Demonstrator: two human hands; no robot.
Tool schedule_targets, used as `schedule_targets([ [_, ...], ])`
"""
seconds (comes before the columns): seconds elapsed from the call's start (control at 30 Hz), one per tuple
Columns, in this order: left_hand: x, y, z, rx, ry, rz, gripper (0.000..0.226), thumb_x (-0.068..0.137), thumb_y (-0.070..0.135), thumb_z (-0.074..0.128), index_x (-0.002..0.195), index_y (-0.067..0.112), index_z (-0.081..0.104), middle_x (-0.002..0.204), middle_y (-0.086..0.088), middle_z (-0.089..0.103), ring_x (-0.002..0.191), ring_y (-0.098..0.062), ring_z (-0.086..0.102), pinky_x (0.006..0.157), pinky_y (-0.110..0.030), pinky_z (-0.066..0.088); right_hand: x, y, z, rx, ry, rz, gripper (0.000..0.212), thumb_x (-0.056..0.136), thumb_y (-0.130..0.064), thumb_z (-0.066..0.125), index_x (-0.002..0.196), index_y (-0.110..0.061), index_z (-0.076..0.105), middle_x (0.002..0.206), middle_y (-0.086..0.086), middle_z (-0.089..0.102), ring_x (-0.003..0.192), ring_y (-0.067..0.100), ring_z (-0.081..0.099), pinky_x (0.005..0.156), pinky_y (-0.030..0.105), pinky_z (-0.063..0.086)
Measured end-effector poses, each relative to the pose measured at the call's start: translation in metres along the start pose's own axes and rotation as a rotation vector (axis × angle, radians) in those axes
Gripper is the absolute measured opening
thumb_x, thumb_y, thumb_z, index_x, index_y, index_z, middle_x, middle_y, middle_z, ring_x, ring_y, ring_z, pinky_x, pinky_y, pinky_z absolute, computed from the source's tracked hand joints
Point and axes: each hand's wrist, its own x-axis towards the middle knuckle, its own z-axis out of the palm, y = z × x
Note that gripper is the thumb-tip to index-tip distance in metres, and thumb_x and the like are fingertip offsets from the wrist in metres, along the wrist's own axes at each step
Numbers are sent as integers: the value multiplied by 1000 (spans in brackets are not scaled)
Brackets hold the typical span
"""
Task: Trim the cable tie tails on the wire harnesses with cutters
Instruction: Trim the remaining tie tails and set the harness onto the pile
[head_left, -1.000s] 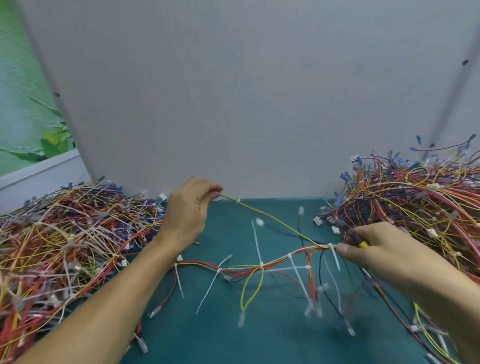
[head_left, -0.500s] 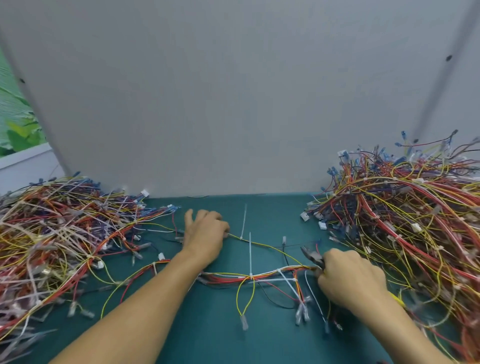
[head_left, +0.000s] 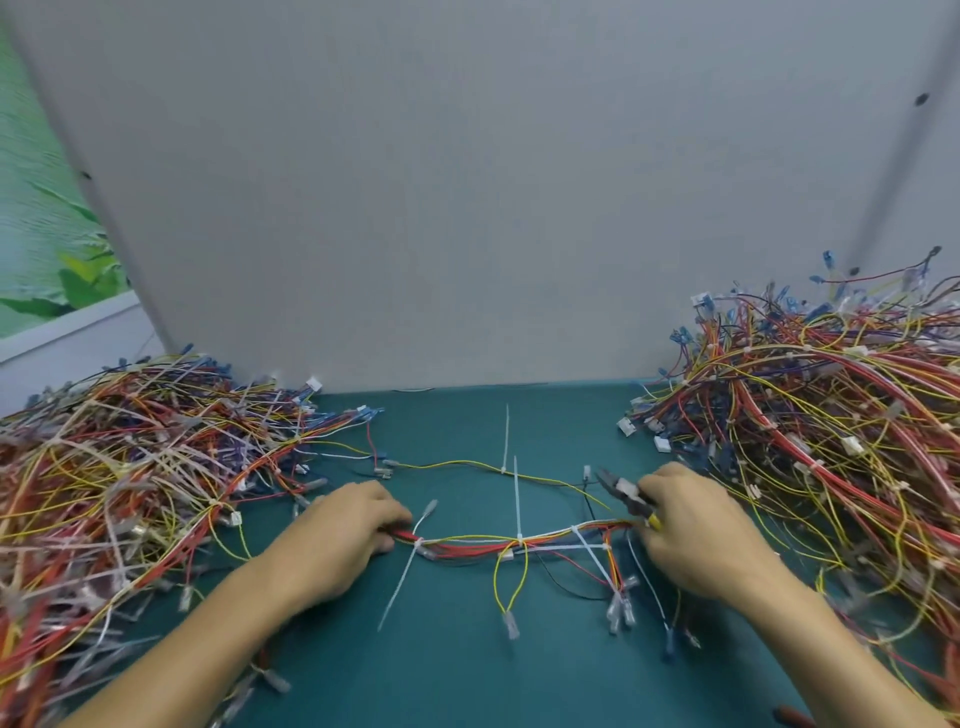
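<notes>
Harness (head_left: 478, 545) on teal mat (head_left: 441, 675); grey wall (head_left: 467, 208) behind

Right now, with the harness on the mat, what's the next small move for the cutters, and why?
Probably swing the cutters in the right hand down to the nearest cable tie tail and nip it at its head. The left hand holds the wire harness at its other end, and several more tails are uncut.
</notes>
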Motion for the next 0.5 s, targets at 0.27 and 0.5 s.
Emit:
schedule_targets([
  [0.27,-21,-8,-9,148,50,-24,30,92,33,57,121,39,61,121,16,53,112,-12,48,93,-28,39,-2,-1,5,-76,-147,67,10,83,-28,52,88,-22,58,88,2,58,81,29,55,64,32,42],
  [0.5,-32,10,-21,361,-136,-327,26,89,10,49,109,25,56,112,-3,58,106,-26,59,80,-38,48,-1,2,3,-46,-211,60,8,87,-28,51,90,-24,58,93,2,60,88,27,59,70,35,48],
])
